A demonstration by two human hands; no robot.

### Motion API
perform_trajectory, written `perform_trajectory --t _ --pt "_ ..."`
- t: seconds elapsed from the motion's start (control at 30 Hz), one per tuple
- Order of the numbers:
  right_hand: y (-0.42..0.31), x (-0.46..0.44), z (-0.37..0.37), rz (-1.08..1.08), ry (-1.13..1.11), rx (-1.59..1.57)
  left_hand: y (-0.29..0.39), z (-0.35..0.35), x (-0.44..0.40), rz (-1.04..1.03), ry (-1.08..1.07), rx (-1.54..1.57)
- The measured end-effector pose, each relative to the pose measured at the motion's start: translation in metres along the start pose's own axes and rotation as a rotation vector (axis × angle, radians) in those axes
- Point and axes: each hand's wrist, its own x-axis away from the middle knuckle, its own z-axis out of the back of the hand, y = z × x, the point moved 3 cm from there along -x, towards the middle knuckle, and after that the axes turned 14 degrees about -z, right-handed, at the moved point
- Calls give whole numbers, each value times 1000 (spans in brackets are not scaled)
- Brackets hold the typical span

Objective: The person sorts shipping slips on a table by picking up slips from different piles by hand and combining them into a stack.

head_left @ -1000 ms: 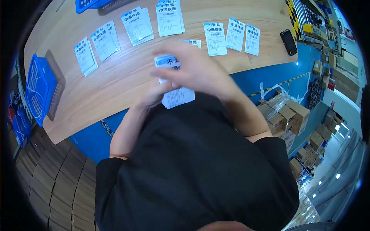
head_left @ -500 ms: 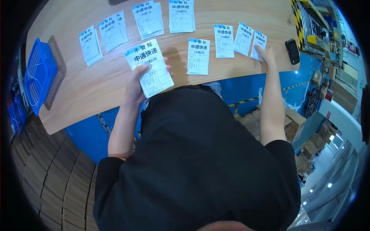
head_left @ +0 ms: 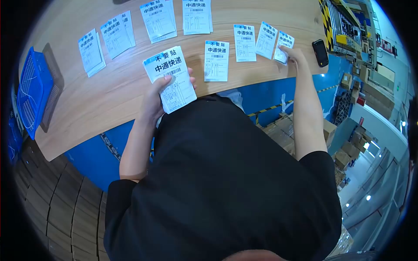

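Note:
My left hand [head_left: 157, 93] is closed around a stack of white shipping labels [head_left: 172, 80] with a blue top strip, thumb on the front, held above the table's near edge. Far to the right, my right hand [head_left: 294, 55] pinches the lower right part of a similar shipping label [head_left: 284, 43] at the table surface; some of its fingers are hidden. Just left of it lies a slightly tilted label [head_left: 266, 40], then an upright label [head_left: 245, 43]. A single label [head_left: 216, 61] lies closer to my body.
More labels lie overlapping in small groups along the far side of the wooden table [head_left: 126, 82], including a pair [head_left: 91, 52] at left. A blue basket [head_left: 34, 91] leans at the left edge. A black handheld device [head_left: 320, 53] rests near the right edge.
The whole view has shifted slightly, moving the table and its labels leftward. Both hands keep their grips; the right hand stays at the rightmost label.

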Motion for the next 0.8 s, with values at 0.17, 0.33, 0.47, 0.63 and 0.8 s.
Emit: perform_trajectory --t 0.17,0.33,0.47,0.63,0.8 --pt "-3 1 -2 -3 -103 -68 2 11 9 -3 -44 -41" --pt "5 -14 -9 43 -241 -296 2 9 11 -81 -37 -8" --pt "-3 1 -9 96 -50 -174 1 10 13 -131 10 11" --pt "-6 0 -12 -8 -18 -240 -3 14 11 -159 -4 52" --pt "8 21 -12 148 -53 -380 -6 18 12 -154 -21 64"
